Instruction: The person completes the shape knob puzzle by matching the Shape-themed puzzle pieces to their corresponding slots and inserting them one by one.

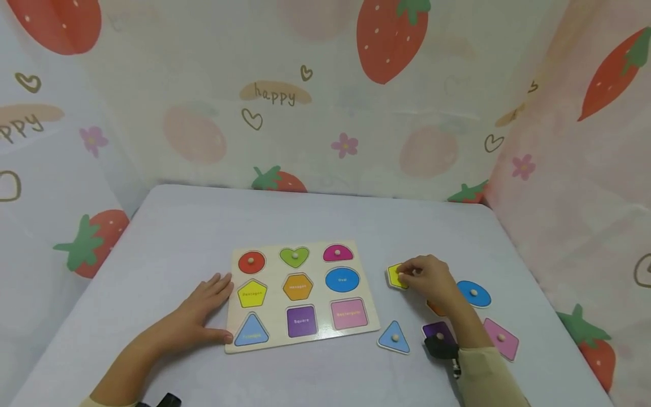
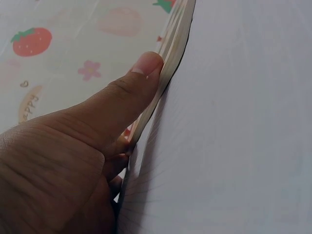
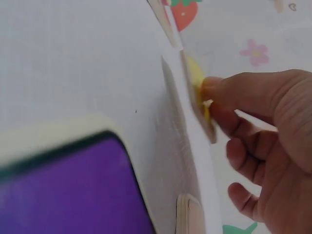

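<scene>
A wooden shape puzzle board (image 1: 274, 288) lies on the table. Red circle (image 1: 251, 262), green heart (image 1: 294, 256) and magenta half-circle (image 1: 338, 252) pieces with knobs sit along its top row; the lower rows show printed shapes. My left hand (image 1: 203, 308) touches the board's left edge, fingers spread and fairly straight; in the left wrist view the thumb (image 2: 141, 73) lies against the board's side. Right of the board, my right hand (image 1: 432, 280) pinches a yellow puzzle piece (image 1: 394, 276) between thumb and fingers. The right wrist view shows this piece (image 3: 195, 73) tilted above the table.
Loose knobbed pieces lie around my right forearm: a blue triangle (image 1: 393, 339), a purple square (image 1: 436, 329), a blue oval (image 1: 474, 293), a pink rectangle (image 1: 502, 339) and a mostly hidden orange piece (image 1: 435, 308). Strawberry-print curtains (image 1: 325, 113) stand behind and beside the white table (image 1: 203, 220).
</scene>
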### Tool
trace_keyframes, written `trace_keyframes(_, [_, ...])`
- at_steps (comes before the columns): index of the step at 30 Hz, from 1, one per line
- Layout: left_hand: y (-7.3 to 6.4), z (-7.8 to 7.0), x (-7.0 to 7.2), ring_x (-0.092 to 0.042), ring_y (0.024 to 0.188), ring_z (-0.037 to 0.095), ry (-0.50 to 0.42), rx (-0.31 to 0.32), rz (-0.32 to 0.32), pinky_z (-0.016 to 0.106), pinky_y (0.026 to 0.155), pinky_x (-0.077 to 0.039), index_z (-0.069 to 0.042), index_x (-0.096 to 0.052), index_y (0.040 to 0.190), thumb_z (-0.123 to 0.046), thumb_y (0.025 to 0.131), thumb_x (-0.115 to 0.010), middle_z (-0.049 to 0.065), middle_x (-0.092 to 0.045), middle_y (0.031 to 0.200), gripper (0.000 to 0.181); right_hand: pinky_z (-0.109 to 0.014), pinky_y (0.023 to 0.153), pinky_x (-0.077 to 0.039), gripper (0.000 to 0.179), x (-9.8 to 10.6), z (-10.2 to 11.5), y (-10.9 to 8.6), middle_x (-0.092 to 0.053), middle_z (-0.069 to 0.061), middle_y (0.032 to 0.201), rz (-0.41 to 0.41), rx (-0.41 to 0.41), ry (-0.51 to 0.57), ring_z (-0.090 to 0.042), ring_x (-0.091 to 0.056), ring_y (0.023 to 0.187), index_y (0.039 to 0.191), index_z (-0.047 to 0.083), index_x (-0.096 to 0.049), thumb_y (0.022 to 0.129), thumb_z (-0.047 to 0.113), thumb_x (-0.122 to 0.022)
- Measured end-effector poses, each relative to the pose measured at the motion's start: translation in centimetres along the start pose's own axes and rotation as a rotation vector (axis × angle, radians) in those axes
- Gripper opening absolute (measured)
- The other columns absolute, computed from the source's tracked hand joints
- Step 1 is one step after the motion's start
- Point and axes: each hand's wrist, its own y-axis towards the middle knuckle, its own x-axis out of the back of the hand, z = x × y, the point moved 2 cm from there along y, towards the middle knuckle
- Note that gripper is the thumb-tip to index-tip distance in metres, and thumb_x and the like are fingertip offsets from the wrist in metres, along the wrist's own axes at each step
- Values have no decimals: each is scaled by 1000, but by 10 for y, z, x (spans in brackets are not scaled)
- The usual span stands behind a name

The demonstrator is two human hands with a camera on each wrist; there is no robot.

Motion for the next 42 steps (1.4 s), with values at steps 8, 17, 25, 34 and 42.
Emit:
trace_keyframes(8, [-6, 2, 2, -9, 158, 38, -2, -1, -12, 60, 126, -12, -9, -35, 160, -65, 71, -83, 8, -23, 171, 116, -38, 84, -46, 15, 8, 13, 2, -71, 0, 97, -24, 20, 40, -26, -54, 103, 105, 16, -80, 92, 25, -78])
trace_keyframes(17, [-4, -1, 0, -9, 158, 39, -12, -6, -3, 65, 124, -14, -8, -35, 160, -63, 71, -84, 9, -24, 170, 116, -37, 83, -46, 13, 12, 32, 4, -72, 2, 95, -19, 75, 20, -25, -55, 102, 103, 18, -81, 92, 23, -78])
trace_keyframes(25, [-2, -1, -2, -8, 158, 38, -14, 11, -10, 66, 124, -14, -8, -35, 160, -63, 70, -85, 9, -23, 170, 116, -37, 83, -48, 14, 10, 54, 9, -72, 3, 94, -37, 132, -2, -24, -56, 102, 104, 17, -82, 91, 22, -79])
trace_keyframes(34, [1, -3, -2, -8, 158, 39, 0, 4, -4, 65, 124, -14, -8, -35, 160, -64, 70, -84, 9, -24, 170, 116, -40, 83, -52, 15, 3, 81, 11, -72, 4, 92, -49, 183, -1, -24, -57, 102, 104, 18, -82, 91, 22, -79])
trace_keyframes(42, [1, -2, -2, -9, 158, 39, 9, 1, -5, 65, 124, -14, -7, -35, 159, -64, 70, -84, 9, -24, 170, 117, -39, 84, -50, 12, -6, 106, 16, -72, 4, 90, -40, 259, 38, -25, -58, 101, 102, 16, -82, 91, 20, -78])
